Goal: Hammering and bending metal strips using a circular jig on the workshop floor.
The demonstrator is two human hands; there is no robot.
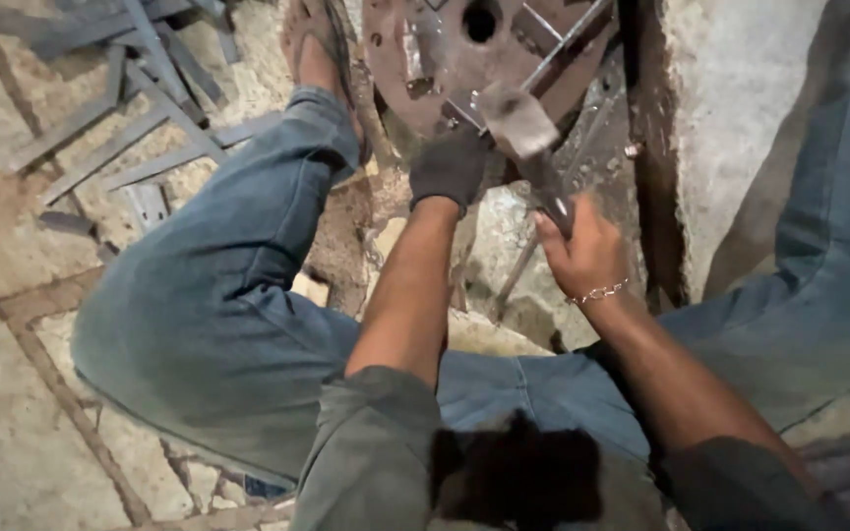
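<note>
The right hand (pixel 587 258) is bare, with a thin chain bracelet (pixel 599 292) at the wrist, and its fingers are clenched round the dark handle of a hammer (pixel 528 147). The hammer's blocky grey head sits up and to the left of the hand, blurred, just over the lower edge of a rusty round metal plate (pixel 445 49). The left hand (pixel 450 167) wears a dark glove and is closed on something small at the plate's lower edge, right beside the hammer head; what it pinches is hidden by the glove and the blur, so I cannot tell what it is. A thin metal rod (pixel 568 44) slants across the plate from upper right down toward the gloved hand.

The plate has a round hole near its top and lies on rough stone ground between the person's spread knees in blue jeans. A foot in a sandal (pixel 312 44) rests left of the plate. Grey metal strips (pixel 140 108) lie scattered on the ground at upper left, well apart from the hands.
</note>
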